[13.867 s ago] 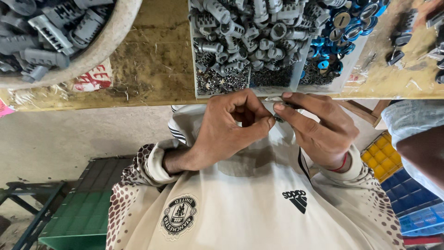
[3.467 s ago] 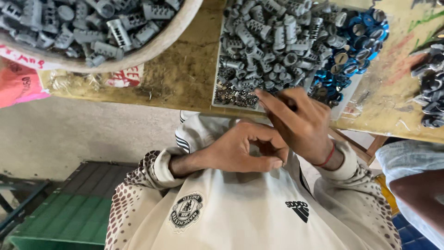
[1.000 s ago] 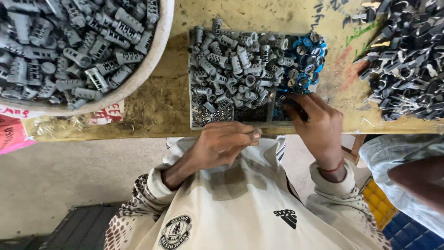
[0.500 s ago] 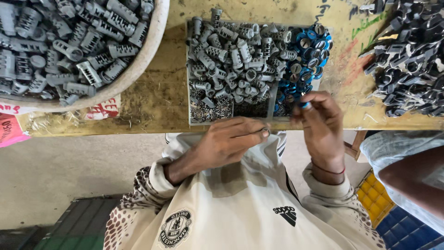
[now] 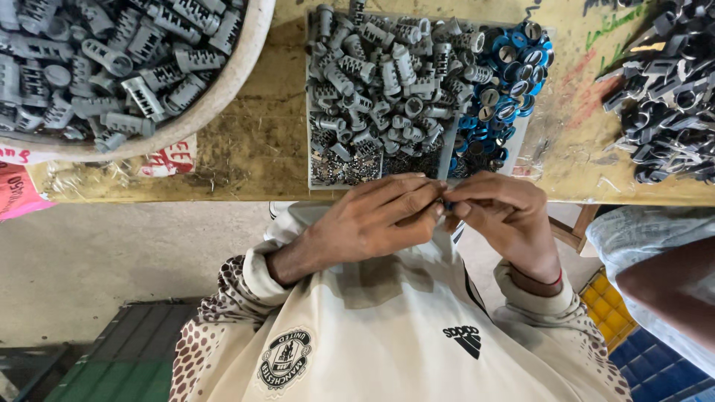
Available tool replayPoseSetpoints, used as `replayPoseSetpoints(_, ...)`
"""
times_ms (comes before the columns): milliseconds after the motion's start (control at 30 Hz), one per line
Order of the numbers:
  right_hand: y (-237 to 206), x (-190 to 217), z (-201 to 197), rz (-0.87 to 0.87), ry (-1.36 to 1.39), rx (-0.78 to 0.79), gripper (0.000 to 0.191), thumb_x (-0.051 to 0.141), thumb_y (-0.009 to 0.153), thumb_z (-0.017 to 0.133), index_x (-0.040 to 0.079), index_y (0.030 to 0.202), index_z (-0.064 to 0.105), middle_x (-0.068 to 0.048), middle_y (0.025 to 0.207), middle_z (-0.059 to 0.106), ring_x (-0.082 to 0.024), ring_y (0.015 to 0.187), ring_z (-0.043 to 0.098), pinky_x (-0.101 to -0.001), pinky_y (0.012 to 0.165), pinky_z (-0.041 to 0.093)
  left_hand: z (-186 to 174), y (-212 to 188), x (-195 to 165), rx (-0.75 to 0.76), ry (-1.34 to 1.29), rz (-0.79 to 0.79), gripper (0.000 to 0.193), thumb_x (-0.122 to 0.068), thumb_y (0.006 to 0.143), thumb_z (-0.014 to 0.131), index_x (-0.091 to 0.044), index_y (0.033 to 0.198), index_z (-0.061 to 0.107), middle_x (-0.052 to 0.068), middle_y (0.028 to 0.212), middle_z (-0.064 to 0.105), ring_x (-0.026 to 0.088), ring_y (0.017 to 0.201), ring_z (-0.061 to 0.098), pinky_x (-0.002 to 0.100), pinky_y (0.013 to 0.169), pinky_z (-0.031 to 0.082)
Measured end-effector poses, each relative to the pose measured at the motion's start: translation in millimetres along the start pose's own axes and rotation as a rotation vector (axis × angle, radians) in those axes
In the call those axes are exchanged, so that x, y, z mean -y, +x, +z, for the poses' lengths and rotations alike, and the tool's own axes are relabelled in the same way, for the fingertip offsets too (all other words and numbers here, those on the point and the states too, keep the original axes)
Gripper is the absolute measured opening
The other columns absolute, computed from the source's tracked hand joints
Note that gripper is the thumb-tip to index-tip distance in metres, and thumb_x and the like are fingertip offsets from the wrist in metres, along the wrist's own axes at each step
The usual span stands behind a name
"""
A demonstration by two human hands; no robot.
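My left hand (image 5: 369, 223) and my right hand (image 5: 500, 217) meet fingertip to fingertip just below the edge of the wooden bench (image 5: 246, 152). Between them they pinch a small part (image 5: 445, 205), mostly hidden by the fingers, with a hint of blue showing. Right above the hands sits a shallow divided tray (image 5: 524, 141). Its left side is heaped with grey ribbed cylinders (image 5: 372, 74) and its right side holds blue rings (image 5: 503, 89). My cream shirt with spotted sleeves fills the lower view.
A round white basket (image 5: 223, 97) of grey plastic parts stands at the top left. A pile of dark metal pieces (image 5: 670, 89) lies at the top right. Another person's arm and sleeve (image 5: 655, 268) are at the right. Blue and yellow crates (image 5: 633, 350) and a green crate (image 5: 119, 365) sit on the floor.
My right hand has drawn back from the tray's blue rings and joined my left hand below the bench edge. The view has shifted slightly.
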State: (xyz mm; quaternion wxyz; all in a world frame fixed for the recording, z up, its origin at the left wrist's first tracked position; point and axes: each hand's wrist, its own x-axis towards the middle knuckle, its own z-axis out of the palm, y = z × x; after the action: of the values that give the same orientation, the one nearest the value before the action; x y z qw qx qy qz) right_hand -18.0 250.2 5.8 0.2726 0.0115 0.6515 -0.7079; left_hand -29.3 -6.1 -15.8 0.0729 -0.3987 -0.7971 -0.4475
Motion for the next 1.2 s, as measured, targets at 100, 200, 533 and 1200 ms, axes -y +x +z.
replayPoseSetpoints(100, 5, -1, 1, 0.106, -0.015, -0.013, 0.018, -0.009, 0.097, 0.066, -0.008, 0.115, 0.070, -0.017, 0.104, 0.072, -0.020, 0.084, 0.074, -0.0319, 0.072, 0.064, -1, 0, 2, 0.010, 0.023, 0.025, 0.017, -0.006, 0.100, 0.073, -0.003, 0.109, 0.059, 0.018, 0.134, 0.059, 0.033, 0.123, 0.066, 0.045, 0.109, 0.059)
replayPoseSetpoints(200, 9, -5, 2, 0.191, 0.072, 0.051, 0.023, -0.004, 0.097, 0.067, -0.003, 0.116, 0.053, -0.013, 0.096, 0.068, -0.018, 0.078, 0.072, -0.0300, 0.066, 0.060, -4, -1, 3, 0.004, 0.001, 0.039, 0.027, -0.004, 0.096, 0.073, -0.001, 0.120, 0.061, 0.021, 0.136, 0.060, 0.036, 0.123, 0.066, 0.046, 0.111, 0.057)
replayPoseSetpoints(533, -7, -18, 32, 0.089, 0.484, 0.124, 0.028, 0.018, 0.115, 0.057, 0.012, 0.118, 0.029, -0.003, 0.108, 0.045, -0.008, 0.085, 0.056, -0.0249, 0.064, 0.054, 13, 2, -29, -0.230, -0.269, -0.366, 0.041, 0.002, 0.081, 0.081, -0.004, 0.120, 0.073, 0.009, 0.112, 0.077, 0.026, 0.100, 0.070, 0.034, 0.085, 0.059)
replayPoseSetpoints(1200, 34, 33, -81, -0.389, 0.080, -0.303, 0.027, 0.028, 0.115, 0.041, 0.009, 0.113, 0.060, -0.012, 0.113, 0.059, -0.020, 0.095, 0.060, -0.0316, 0.083, 0.053, -9, 9, -6, -0.222, -0.289, -0.239, 0.030, -0.002, 0.087, 0.079, -0.001, 0.115, 0.069, 0.013, 0.114, 0.075, 0.027, 0.104, 0.072, 0.037, 0.085, 0.061)
